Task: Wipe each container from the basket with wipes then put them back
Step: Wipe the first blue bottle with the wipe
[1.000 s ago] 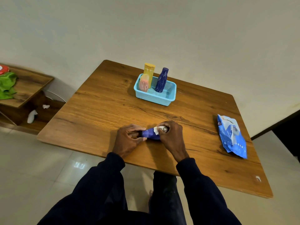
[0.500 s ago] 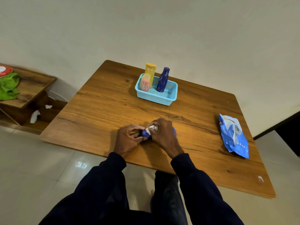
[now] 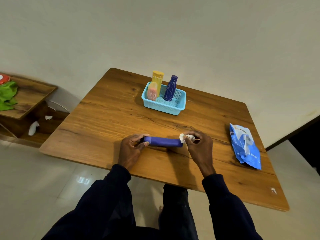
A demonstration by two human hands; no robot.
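Your left hand [image 3: 129, 149] grips one end of the purple container [image 3: 164, 142], turned level near the front edge of the tabletop [image 3: 112, 118]. Your right hand [image 3: 199, 146] pinches a crumpled white wipe [image 3: 183, 138] at the other end.

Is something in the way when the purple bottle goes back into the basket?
Nothing visible: bare table lies between the purple bottle and the basket. Inside, three bottles leave its right end free.

wipes pack [image 3: 245, 146] print blurred, nothing legible
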